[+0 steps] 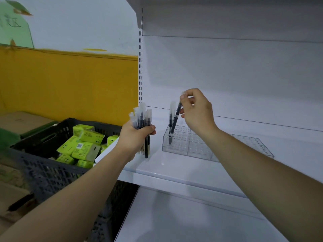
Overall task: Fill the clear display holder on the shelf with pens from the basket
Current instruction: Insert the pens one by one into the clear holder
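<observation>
Your right hand (195, 109) pinches one pen (175, 119) near its capped upper end, between thumb and fingertips. The pen is tilted: its upper end leans right toward your hand, and its lower end sits at the far left corner of the clear holder (197, 149), beside a second pen (170, 117) that stands close to upright in that corner. Whether the lower end has seated in a hole cannot be told.

The holder lies flat on the shelf (174, 165), directly below and slightly ahead of your right hand. Its long side runs to your right, and nearly all of its slots appear unfilled.

To seat the pen, bring its long axis upright over the chosen hole, then lower it. A tilted entry is likely to bind or knock the neighbouring pen.

Your left hand (134, 137) grips a bundle of pens (141, 117), fingers curled round it, caps up, just left of the holder at the shelf's left end. The right hand is the nearer to the holder. The basket (52, 172) stands further left, holding green packets (82, 145).
</observation>
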`<state>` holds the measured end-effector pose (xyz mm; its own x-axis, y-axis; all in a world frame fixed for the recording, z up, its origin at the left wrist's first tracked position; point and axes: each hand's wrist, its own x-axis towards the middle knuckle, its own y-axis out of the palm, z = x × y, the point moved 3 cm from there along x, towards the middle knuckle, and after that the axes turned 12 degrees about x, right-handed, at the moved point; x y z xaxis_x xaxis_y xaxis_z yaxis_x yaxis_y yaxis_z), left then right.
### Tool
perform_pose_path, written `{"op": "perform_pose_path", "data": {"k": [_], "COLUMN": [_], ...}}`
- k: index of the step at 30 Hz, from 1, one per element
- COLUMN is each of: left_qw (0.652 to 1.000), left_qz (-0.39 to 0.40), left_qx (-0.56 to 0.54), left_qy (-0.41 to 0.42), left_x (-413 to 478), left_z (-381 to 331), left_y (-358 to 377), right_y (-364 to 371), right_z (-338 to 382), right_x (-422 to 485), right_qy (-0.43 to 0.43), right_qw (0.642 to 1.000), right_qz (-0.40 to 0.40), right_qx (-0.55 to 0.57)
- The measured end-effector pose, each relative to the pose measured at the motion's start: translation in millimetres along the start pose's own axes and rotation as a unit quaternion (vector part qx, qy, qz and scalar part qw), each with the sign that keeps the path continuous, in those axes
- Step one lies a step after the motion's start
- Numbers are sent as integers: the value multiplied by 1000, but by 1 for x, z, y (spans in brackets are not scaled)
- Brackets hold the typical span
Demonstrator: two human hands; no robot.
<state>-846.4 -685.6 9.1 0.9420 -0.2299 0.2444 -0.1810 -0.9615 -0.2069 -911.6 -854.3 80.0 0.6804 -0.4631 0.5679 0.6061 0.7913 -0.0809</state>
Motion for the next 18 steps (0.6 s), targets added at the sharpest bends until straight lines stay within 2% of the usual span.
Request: {"op": "perform_pose_path", "data": {"k": [7, 18], "left_qw": [1000, 997], "left_qz": [-8, -19], "left_qx": [-4, -74], "left_qy": [-2, -25], "left_x": [2, 2], "left_z": [-2, -15], "left_y": [-2, -4], "right_y": [5, 15], "right_z": [-3, -38], "right_x": [1, -11], "right_qy": [-3, 47], "right_qw": [1000, 992], "right_qz": [12, 52], "right_qx": [-11, -106]}}
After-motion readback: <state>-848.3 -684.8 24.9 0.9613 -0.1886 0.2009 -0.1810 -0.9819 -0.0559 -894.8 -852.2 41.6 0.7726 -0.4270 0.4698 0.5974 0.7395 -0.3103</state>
